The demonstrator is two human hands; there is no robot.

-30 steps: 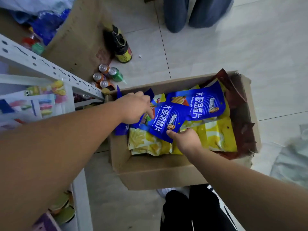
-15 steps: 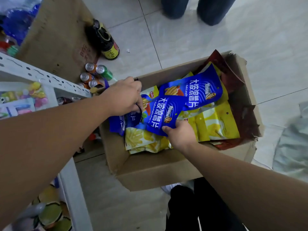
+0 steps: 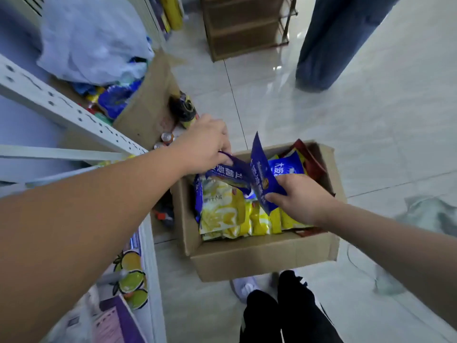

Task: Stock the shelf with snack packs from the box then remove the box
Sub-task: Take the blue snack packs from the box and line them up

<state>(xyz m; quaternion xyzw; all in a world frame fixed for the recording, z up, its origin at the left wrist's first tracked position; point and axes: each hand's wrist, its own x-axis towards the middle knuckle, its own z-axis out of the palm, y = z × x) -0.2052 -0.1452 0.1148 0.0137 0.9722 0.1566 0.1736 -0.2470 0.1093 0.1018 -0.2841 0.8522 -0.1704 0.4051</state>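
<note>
The white shelf [image 3: 74,112] stands to the left of my left hand [image 3: 205,144], which grips the edge of one blue snack pack [image 3: 228,173] over the box [image 3: 259,258]. Just to its right, my right hand [image 3: 300,198] pinches a second blue pack [image 3: 262,179], held upright. Yellow packs [image 3: 222,211] lie in the box below both hands, on the floor [image 3: 371,144].

This looks like a small shop, or its stock corner. At the left stands a white metal shelf [image 3: 74,115] with rows of punched holes, and fruit cups [image 3: 131,280] sit on its lower level. On the tiled floor [image 3: 346,134] an open cardboard box [image 3: 259,258] is full of yellow and blue snack packs [image 3: 222,209]. Farther left, a second box [image 3: 146,112] holds more goods, with drink cans [image 3: 167,137] and a dark bottle [image 3: 184,110] beside it.
</note>
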